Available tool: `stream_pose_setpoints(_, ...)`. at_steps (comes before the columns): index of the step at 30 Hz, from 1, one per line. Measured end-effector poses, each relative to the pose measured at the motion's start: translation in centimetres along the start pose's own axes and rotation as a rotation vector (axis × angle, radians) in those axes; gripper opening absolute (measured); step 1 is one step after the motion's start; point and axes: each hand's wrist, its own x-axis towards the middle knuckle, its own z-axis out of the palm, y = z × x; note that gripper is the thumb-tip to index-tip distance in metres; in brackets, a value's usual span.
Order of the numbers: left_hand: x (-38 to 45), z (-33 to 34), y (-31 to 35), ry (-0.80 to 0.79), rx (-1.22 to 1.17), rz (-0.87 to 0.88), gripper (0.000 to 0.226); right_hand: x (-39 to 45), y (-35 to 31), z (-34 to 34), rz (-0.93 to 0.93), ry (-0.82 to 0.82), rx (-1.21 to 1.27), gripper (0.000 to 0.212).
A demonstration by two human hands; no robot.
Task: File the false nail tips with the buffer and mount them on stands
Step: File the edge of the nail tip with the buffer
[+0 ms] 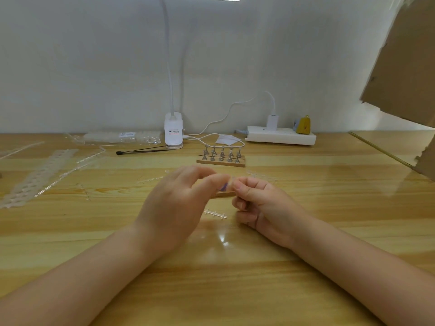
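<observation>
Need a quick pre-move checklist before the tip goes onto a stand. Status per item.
1. Nail tip held: ok, pinched between the fingers of the left hand and right hand.
2. Buffer in hand: cannot tell, only a blurred purple-edged piece shows at the left fingertips.
3. Filing finished: cannot tell, tip too small and blurred.
4. Stands upright: ok, two rows on wooden bases behind the hands.
5. Free stand available: cannot tell, their tops are too small to read.
6. Path to stands: ok, bare table between hands and stands.
</observation>
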Motion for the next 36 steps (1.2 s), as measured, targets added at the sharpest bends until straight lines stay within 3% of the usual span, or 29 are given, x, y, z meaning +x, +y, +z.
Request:
stream_pose_setpoints(2,0.1,0.0,-1.0,0.060,0.044,-0.050,0.029,0.0,0.0,0.0,-0.001,0.007,0.005,0.016)
stream_pose_setpoints(6,0.4,0.1,0.2,0.208,0.044,0.094,0.023,0.2,0.2,0.0,-0.010,0.018,0.007,0.017)
stream_pose_setpoints(9,0.1,0.5,0.0,0.137,0.175,0.050,0.037,0.2,0.2,-0.1,-0.009,0.038,0.033,0.017)
stream_pose_setpoints(12,0.1,0.0,-0.8,0.148,0.191,-0.033,0.032,0.3,0.2,-0.1,-0.016,0.050,0.048,0.016)
stream_pose_setpoints(16,0.4,0.2,0.8,0.215,0.096,0.162,0.029,0.3,0.3,-0.2,-0.025,-0.008,-0.017,0.014)
stream_pose_setpoints(21,0.4,-0.2,0.3,0.212,0.129,0.146,0.044,0.4,0.0,-0.3,-0.008,0.014,0.066,0.018)
stream_pose_setpoints(26,0.5,-0.1,1.2,0.201,0.071,0.098,0.019,0.3,0.2,0.0,-0.010,0.052,0.025,0.004)
stream_pose_setpoints(31,0.4,-0.2,1.0,0.154,-0.166,-0.108,0.023,0.3,0.2,0.0,-0.012,0.059,0.032,0.006)
stream_pose_setpoints(36,0.4,0.1,1.1,0.142,-0.097,0.002,0.022,0.3,0.4,-0.1,-0.022,0.027,-0.005,0.012)
